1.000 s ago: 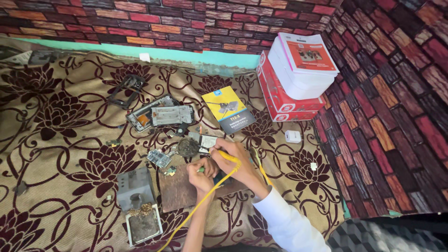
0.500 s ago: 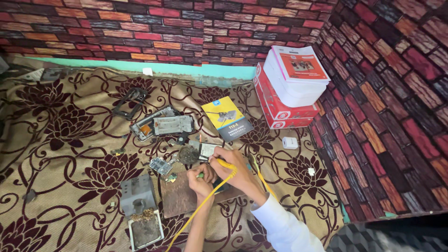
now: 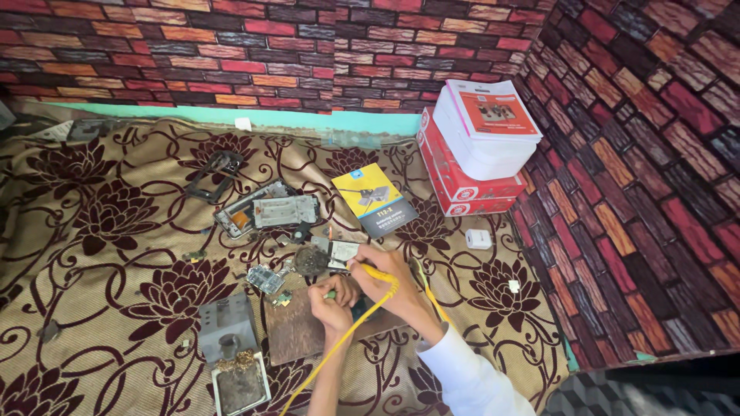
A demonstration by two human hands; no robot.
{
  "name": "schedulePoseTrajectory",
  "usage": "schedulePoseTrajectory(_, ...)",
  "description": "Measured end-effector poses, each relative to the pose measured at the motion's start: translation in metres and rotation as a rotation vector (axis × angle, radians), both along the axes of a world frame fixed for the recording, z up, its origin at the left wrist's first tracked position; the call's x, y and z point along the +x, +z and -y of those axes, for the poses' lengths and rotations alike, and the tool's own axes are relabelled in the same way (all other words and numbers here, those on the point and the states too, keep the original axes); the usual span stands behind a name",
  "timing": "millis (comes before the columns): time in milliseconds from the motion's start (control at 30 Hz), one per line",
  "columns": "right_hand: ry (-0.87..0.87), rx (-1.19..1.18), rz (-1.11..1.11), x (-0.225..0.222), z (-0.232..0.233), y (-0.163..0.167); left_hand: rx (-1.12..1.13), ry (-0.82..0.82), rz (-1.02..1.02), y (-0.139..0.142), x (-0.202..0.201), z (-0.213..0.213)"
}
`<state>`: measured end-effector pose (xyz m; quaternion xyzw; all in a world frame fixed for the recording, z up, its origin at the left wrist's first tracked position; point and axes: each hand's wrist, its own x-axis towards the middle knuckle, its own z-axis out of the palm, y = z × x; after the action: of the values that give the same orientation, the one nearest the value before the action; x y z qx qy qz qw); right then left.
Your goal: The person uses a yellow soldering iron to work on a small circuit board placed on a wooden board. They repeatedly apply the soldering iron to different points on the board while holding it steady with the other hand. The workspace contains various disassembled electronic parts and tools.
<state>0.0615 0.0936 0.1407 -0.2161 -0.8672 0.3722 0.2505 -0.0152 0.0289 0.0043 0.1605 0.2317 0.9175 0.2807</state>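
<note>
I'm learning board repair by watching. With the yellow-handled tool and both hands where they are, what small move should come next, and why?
Probably lower the yellow-handled tool a touch toward the small part pinched in the left hand. The right hand holds the tool just above it, and both hands sit close together over the brown board, so only a fine approach seems left.

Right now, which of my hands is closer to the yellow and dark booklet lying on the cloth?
Right. The right hand, holding a yellow tool, sits just below the booklet; the left hand is lower and further left.
</note>
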Motion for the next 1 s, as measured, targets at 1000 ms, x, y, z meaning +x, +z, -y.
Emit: schedulePoseTrajectory(1000,-0.307,-0.001,-0.341,0.076,-0.009,-0.032,-0.046,0.029,0.071,0.011,0.002,-0.001)
